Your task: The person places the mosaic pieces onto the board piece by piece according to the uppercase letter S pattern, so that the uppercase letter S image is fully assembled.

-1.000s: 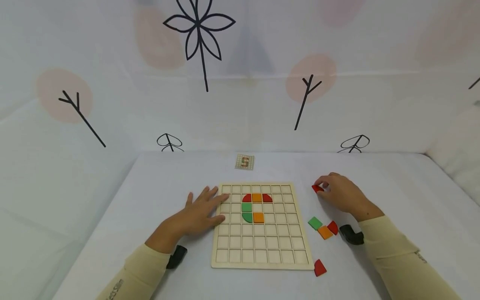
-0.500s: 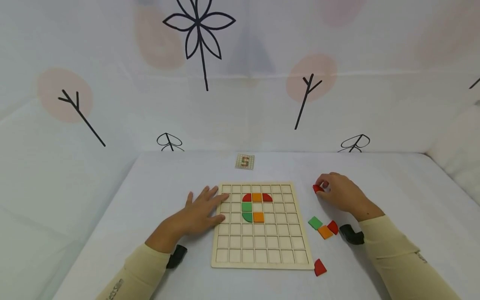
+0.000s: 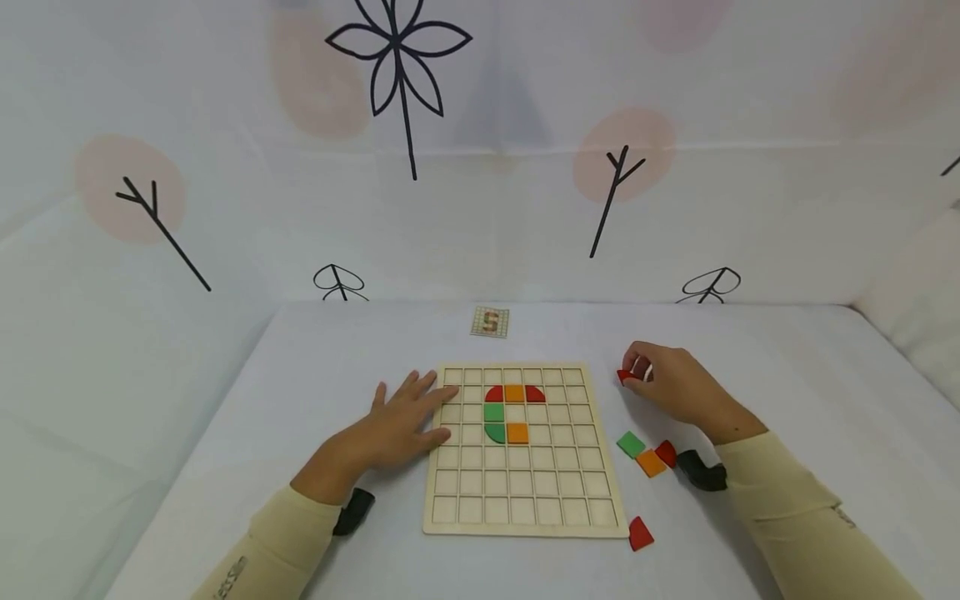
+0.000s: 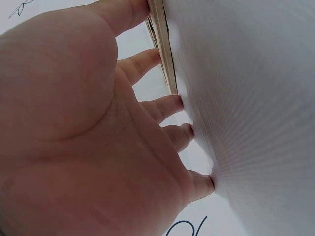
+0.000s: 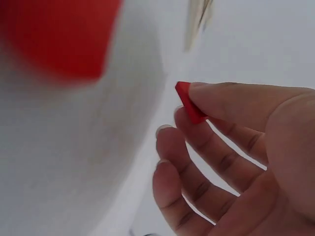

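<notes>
My left hand (image 3: 401, 425) lies with spread fingers at the left edge of the wooden grid board (image 3: 525, 521). Its thumb and index finger rest on the board's rim, and the other fingertips touch the tablecloth. Beyond the board's right side, my right hand (image 3: 678, 387) pinches a red quarter-circle tile (image 5: 191, 102) between thumb and index finger, above the table. On the board sit two red quarter-circle tiles, an orange square tile (image 3: 513, 393) between them, a green square tile (image 3: 493, 412), a green quarter-circle tile (image 3: 495, 432) and another orange square tile (image 3: 517, 432).
Right of the board lie a loose green square tile (image 3: 631, 444), an orange square tile (image 3: 651, 462) and a red quarter-circle tile (image 3: 666, 453). Another red quarter-circle tile (image 3: 640, 534) is near the board's lower right corner. A small pattern card (image 3: 490, 322) lies behind the board.
My right hand has shifted slightly left with the red quarter-circle tile and raised it off the table. The left hand and the board have stayed put.
</notes>
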Available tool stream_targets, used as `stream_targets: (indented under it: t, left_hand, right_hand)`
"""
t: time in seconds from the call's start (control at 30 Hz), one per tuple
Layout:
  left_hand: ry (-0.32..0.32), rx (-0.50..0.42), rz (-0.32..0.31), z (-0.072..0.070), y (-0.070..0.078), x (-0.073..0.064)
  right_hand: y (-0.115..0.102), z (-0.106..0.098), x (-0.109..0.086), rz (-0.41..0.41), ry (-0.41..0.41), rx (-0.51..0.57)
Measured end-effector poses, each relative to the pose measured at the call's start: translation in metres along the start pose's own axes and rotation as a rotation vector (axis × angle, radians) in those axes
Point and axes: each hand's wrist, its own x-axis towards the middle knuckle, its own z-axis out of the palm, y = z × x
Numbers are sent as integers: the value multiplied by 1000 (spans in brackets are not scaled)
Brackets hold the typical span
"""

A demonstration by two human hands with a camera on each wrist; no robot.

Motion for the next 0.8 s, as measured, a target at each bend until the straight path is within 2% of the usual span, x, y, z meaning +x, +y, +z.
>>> stream_targets:
  t: [0.27, 0.5, 0.8]
  left_hand:
    - [3, -2, 14, 0, 0, -1]
    - [10, 6, 19, 1, -2, 0]
    - [12, 12, 20, 2, -3, 1]
  right_hand:
    - [-34, 3, -12, -92, 12, 29]
    - [-61, 14, -22, -170, -23, 54]
    - [-74, 28, -27, -207, -90, 91]
